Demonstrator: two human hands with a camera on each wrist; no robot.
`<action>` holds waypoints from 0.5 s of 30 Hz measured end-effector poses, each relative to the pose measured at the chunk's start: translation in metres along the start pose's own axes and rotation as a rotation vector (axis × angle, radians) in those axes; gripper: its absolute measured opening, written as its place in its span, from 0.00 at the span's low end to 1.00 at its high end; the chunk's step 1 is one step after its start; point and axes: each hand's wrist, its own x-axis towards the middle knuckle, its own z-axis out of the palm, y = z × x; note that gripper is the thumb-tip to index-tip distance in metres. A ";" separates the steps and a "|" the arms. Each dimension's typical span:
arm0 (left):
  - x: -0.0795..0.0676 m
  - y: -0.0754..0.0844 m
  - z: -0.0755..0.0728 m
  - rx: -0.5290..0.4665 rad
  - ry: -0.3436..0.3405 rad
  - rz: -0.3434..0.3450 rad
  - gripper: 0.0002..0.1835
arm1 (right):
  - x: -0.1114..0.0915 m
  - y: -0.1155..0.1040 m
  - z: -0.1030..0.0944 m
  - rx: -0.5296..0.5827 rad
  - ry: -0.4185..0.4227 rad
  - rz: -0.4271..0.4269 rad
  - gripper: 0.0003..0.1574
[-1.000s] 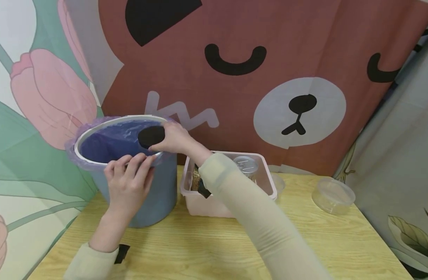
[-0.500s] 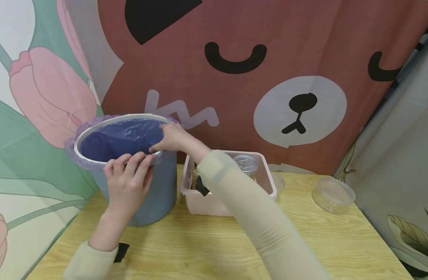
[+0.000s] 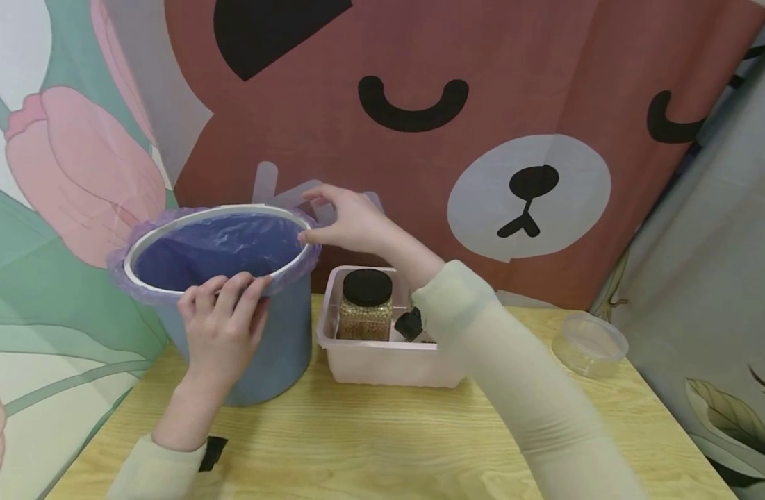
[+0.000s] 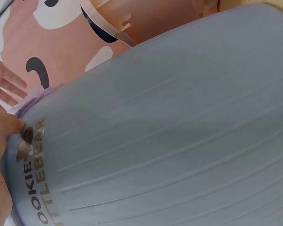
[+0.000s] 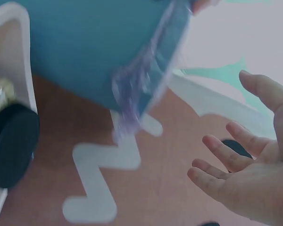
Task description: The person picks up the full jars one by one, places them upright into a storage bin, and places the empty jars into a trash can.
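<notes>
My left hand point(image 3: 222, 326) grips the near rim of a blue-grey trash bin point(image 3: 282, 340), fingers over the edge. Its thumb point(image 4: 12, 125) presses the outside wall, beside the printed lettering. A thin purple bin liner point(image 3: 122, 278) is folded over the rim; the bottom inside is hidden. Just off the bin's right rim, my right hand point(image 3: 351, 219) is held in the air with fingers spread, holding nothing. In the right wrist view its fingers point(image 5: 226, 155) are loosely extended. Below it, a clear jar of grains point(image 3: 365, 323) with a black lid point(image 3: 367, 287) stands in a pale pink tub point(image 3: 395, 366).
A round clear plastic container point(image 3: 590, 351) with a lid sits toward the right edge of the wooden table point(image 3: 369, 444). Behind the table hangs a printed bear cloth point(image 3: 513, 69). My right sleeve point(image 3: 532, 389) covers part of the tub.
A black round-topped object that my right hand held over the bin is gone from sight. That hand has opened and moved right and up off the rim; the left stays.
</notes>
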 end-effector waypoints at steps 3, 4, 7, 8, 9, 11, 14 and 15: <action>0.000 0.000 0.000 -0.004 0.002 -0.005 0.13 | -0.012 0.006 -0.017 0.001 0.025 0.017 0.41; 0.000 0.000 0.000 -0.005 0.002 -0.005 0.13 | -0.016 0.008 -0.023 0.003 0.027 0.029 0.41; 0.001 0.000 0.000 -0.007 0.003 -0.003 0.13 | -0.030 0.014 -0.040 0.006 0.041 0.060 0.43; 0.001 0.001 0.000 -0.009 0.004 -0.002 0.13 | -0.034 0.016 -0.045 -0.001 0.045 0.069 0.43; 0.001 0.001 0.000 -0.010 0.005 -0.002 0.13 | -0.038 0.017 -0.051 -0.007 0.054 0.071 0.43; 0.001 0.001 0.000 -0.010 0.009 -0.003 0.13 | -0.047 0.021 -0.061 -0.018 0.068 0.085 0.44; 0.001 0.001 0.000 -0.009 0.018 -0.003 0.13 | -0.061 0.028 -0.075 0.002 0.087 0.105 0.46; 0.001 0.002 0.000 -0.008 0.019 -0.003 0.13 | -0.066 0.032 -0.079 0.011 0.092 0.110 0.46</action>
